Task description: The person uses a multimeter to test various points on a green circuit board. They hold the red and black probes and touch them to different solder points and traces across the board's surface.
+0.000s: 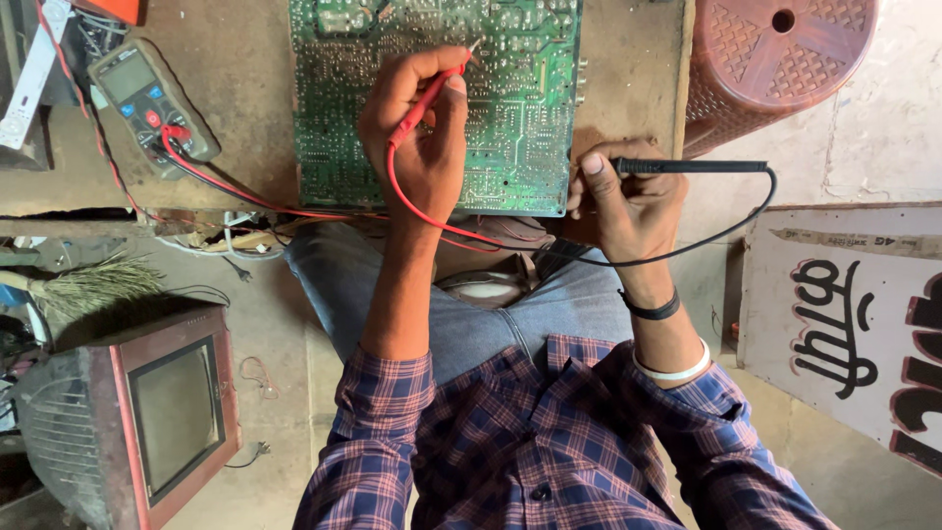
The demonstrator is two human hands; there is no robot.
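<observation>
Two probes are held over a green circuit board (pixel 510 118) that lies on a worn brown table (pixel 245 79). At the far left, a grey multimeter (pixel 147 98) is seen on that table, with red and black leads plugged into it, and a small old television (pixel 167 412) stands on the floor below it. Toward the middle, the red probe (pixel 424 103) is pinched between thumb and closed fingers of the left hand (pixel 417 128), its tip set against the board's solder side. Further right, the black probe (pixel 687 166) is gripped in the curled fingers of the right hand (pixel 628 201) at the board's right edge, its body pointing sideways off the table. A reddish plastic stool (pixel 775 59) is seen at the far right.
</observation>
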